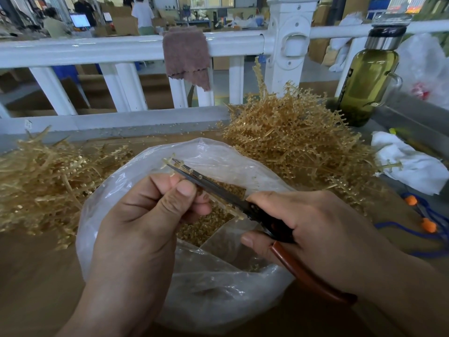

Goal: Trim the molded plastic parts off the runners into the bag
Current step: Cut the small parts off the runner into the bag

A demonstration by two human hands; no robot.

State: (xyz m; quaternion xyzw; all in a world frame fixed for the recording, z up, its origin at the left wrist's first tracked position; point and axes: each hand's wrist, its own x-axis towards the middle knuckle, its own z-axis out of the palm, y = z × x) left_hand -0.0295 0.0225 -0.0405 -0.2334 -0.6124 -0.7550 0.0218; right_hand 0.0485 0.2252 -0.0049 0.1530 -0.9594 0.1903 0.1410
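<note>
My left hand [155, 210] pinches a thin tan runner [170, 162] with small molded parts along it, held over the open clear plastic bag [116, 186]. My right hand [303, 222] grips dark scissors [218, 189] with red-brown handles. Their blades lie along the runner at its parts. Many small tan cut parts [204, 227] lie inside the bag, below both hands.
A large heap of tan runners [298, 137] sits behind the bag at the right; another heap [43, 176] lies at the left. A green bottle [366, 79], white cloth [413, 166], blue cord with orange beads [427, 224] and white railing [121, 48] surround the table.
</note>
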